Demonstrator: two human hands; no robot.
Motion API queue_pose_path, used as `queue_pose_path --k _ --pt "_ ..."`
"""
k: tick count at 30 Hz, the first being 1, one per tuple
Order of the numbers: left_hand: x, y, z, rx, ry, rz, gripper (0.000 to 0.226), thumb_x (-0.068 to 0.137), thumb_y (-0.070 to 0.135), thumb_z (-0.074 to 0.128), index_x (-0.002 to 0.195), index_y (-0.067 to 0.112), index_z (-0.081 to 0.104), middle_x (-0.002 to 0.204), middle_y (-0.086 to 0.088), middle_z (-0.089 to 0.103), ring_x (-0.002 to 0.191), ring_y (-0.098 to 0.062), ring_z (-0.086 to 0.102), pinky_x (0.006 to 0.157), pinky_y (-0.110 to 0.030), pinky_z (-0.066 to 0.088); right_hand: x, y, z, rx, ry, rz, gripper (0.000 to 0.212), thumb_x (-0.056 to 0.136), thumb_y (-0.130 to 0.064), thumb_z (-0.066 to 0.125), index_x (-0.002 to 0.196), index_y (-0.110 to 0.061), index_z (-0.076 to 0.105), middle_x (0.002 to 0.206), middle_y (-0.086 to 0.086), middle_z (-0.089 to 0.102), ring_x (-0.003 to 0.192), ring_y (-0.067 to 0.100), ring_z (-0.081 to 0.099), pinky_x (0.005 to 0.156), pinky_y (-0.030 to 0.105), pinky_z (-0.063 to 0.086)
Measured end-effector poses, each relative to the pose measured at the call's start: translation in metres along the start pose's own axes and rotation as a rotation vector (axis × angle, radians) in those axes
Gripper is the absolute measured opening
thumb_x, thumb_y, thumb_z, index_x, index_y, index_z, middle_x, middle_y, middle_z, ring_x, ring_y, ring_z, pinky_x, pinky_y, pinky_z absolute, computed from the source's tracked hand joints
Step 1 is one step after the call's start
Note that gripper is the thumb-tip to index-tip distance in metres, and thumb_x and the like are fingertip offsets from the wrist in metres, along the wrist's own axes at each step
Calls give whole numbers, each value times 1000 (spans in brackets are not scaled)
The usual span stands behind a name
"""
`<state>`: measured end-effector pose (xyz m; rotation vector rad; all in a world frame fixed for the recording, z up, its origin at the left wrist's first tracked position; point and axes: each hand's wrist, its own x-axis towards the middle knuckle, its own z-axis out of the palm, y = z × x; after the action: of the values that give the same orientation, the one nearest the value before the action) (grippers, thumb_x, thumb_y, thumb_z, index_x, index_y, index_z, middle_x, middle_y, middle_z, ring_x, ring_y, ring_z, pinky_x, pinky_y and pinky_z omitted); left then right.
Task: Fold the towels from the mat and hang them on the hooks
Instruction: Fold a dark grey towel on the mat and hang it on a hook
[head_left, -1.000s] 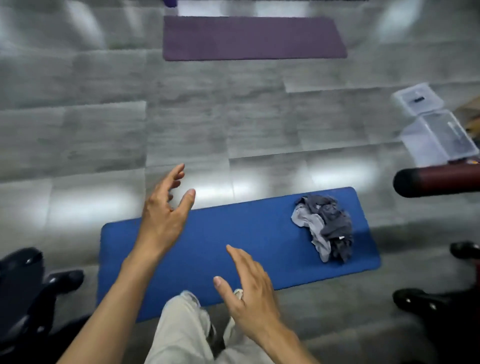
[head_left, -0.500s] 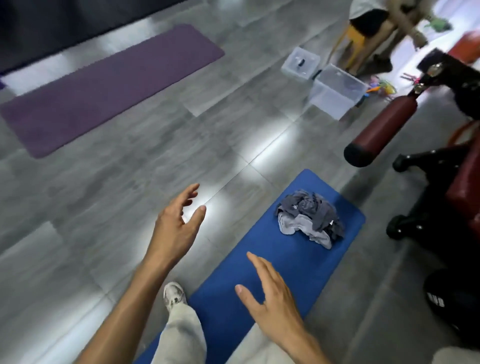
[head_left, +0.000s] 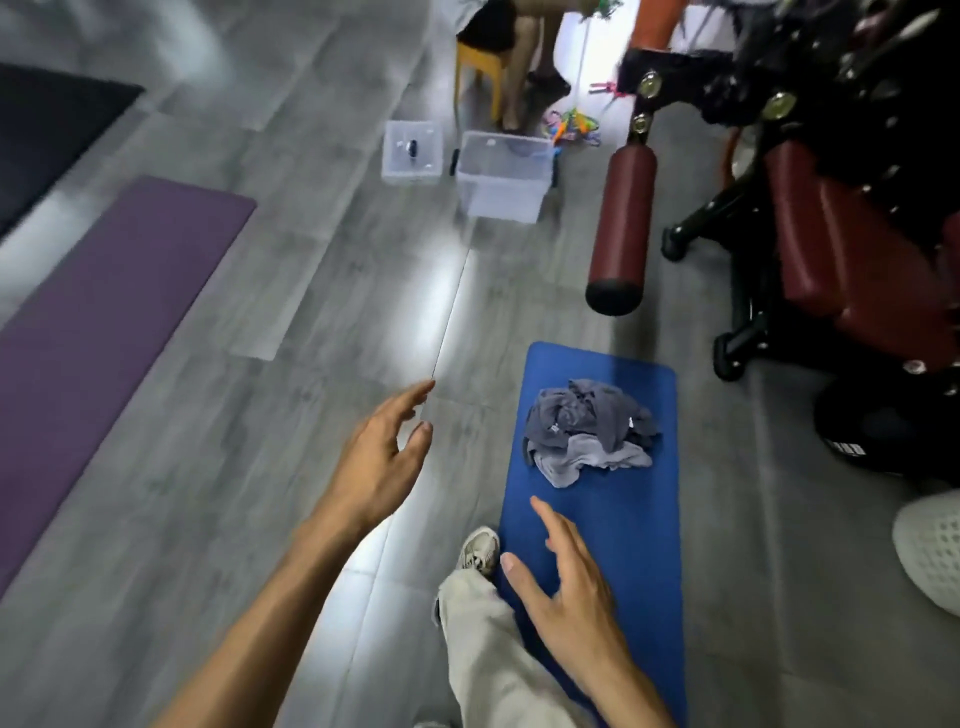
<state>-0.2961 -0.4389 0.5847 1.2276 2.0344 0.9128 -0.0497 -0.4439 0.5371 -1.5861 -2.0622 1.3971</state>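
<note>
A crumpled heap of grey towels (head_left: 589, 431) lies near the far end of a blue mat (head_left: 634, 525) on the grey floor. My left hand (head_left: 382, 457) hovers over the floor left of the mat, fingers spread and relaxed, holding nothing. My right hand (head_left: 569, 587) is over the near part of the mat, fingers extended toward the towels, a short way from them, also empty. No hooks are in view.
A purple mat (head_left: 104, 332) lies at the left. Two clear plastic bins (head_left: 501, 176) stand ahead. A dark red and black gym machine (head_left: 831, 234) with a padded roller (head_left: 621, 228) crowds the right. A person sits on a yellow stool (head_left: 480, 67) at the back.
My view has swung round so the blue mat now runs lengthwise away from me and the towels lie straight ahead. Both hands stay open and raised.
</note>
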Motion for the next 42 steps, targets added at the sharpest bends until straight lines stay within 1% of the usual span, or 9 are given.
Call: queue_pose_path --k 8,13,18,21,24,27,29,37,42 --pt "171 46 33 65 -232 95 46 96 25 54 139 38 43 127 18 51 113 -1 50 91 -21 39 139 -9 -33 122 139 113 67 87 -61 54 145 -51 23 151 -27 29 138 1 32 111 31 34" --pt "254 88 83 76 -432 154 45 96 20 55 137 36 47 125 12 58 112 -4 55 94 -27 46 199 -12 -62 321 304 232 60 76 -79 46 130 -70 22 149 -25 34 134 5 40 109 37 39" --pt "336 114 151 92 -688 251 45 96 18 55 137 36 48 129 15 57 111 4 53 94 -21 44 258 -3 -81 413 486 368 63 85 -57 57 142 -42 36 146 -21 41 132 1 40 108 31 38" --pt "385 115 195 131 -826 362 43 95 16 56 135 33 50 128 23 54 109 15 50 89 -2 36 307 12 -88 506 583 497 58 87 -49 61 140 -38 41 142 -19 46 127 3 46 105 30 41" --pt "428 109 240 221 -967 479 45 94 12 57 137 24 51 131 14 56 115 1 52 89 -3 34 361 37 -89 529 634 613 53 90 -34 65 139 -31 45 138 -13 50 122 8 50 101 26 42" --pt "472 96 290 251 -1116 618 44 91 1 57 134 6 53 123 -6 63 111 -9 49 83 4 31 420 78 -90 510 642 717 46 91 -23 65 135 -22 50 131 -5 55 114 9 53 92 16 40" --pt "497 83 324 281 -1167 642 43 88 -5 57 131 2 55 118 -6 63 110 -10 46 81 6 30 453 117 -91 484 650 777 42 92 -22 64 133 -18 53 128 2 57 114 18 56 95 27 45" --pt "546 -54 482 428 -1291 563 44 89 5 58 131 18 56 121 -4 65 107 -23 61 87 -30 46 566 315 -37 450 558 987 46 95 -26 55 140 -20 44 137 8 55 121 29 53 93 40 46" --pt "534 -147 568 359 -1327 461 41 91 4 54 108 41 59 92 33 56 86 22 53 73 0 35 608 433 18 341 494 980 51 93 -24 52 142 -19 38 139 12 52 121 34 52 92 43 46"
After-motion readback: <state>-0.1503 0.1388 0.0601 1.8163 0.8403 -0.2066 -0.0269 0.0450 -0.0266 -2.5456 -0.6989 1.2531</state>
